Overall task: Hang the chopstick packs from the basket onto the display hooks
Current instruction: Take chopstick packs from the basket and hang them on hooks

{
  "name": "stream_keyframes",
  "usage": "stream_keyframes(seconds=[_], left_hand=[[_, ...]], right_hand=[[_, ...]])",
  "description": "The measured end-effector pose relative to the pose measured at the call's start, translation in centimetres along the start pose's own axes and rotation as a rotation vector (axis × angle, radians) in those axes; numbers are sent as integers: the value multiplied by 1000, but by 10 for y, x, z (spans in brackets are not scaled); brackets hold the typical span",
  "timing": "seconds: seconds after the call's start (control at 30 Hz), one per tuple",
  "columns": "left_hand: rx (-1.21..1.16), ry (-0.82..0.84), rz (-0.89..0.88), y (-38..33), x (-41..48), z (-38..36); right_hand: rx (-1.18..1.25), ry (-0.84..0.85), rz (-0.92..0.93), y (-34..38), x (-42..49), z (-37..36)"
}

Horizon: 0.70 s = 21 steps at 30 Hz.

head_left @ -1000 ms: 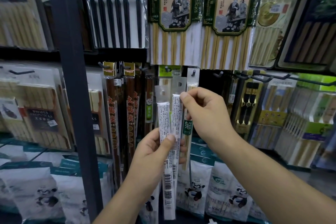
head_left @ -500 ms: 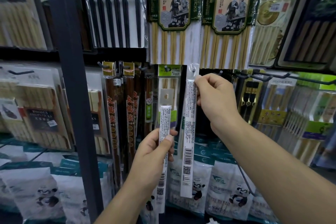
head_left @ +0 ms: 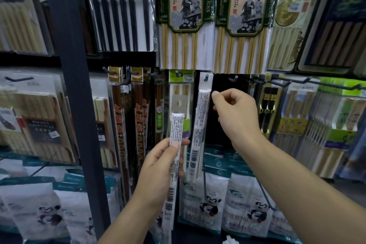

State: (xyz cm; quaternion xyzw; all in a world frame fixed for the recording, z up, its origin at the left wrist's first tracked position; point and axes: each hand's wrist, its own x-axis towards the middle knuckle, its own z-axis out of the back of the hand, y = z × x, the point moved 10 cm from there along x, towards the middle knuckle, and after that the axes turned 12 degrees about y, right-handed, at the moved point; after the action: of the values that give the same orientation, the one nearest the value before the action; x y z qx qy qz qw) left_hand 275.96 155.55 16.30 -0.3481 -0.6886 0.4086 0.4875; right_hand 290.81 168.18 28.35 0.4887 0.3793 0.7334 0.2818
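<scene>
nearest, the left hand (head_left: 158,166) grips a narrow clear chopstick pack with a white printed label (head_left: 174,142) around its middle, thumb across the front. the pack stands nearly upright, and the round hole in its top tab sits on no hook.

a little farther, the right hand (head_left: 235,113) has its fingers curled. the thumb and forefinger tips are slightly apart with nothing between them, just beside the right edge of a second narrow white-labelled pack (head_left: 202,117). that pack hangs by its top tab from a dark metal display hook (head_left: 206,77).

beyond, white panda-printed bags (head_left: 208,200) fill the lower shelf, and dark reddish-brown chopstick packs (head_left: 118,117) hang to the left. above are pale bamboo chopsticks with green labels (head_left: 185,16).
</scene>
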Motion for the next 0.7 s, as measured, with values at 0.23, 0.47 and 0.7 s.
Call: stream_keyframes(seconds=[0.23, 0.47, 0.7], left_hand=[[50, 69, -46, -16, 11, -28], [156, 20, -83, -37, 37, -33], [270, 4, -101, -49, 50, -36]], right_hand=[[206, 268, 58, 16, -13, -18], [208, 245, 97, 34, -6, -13], [191, 62, 18, 27, 6, -6]])
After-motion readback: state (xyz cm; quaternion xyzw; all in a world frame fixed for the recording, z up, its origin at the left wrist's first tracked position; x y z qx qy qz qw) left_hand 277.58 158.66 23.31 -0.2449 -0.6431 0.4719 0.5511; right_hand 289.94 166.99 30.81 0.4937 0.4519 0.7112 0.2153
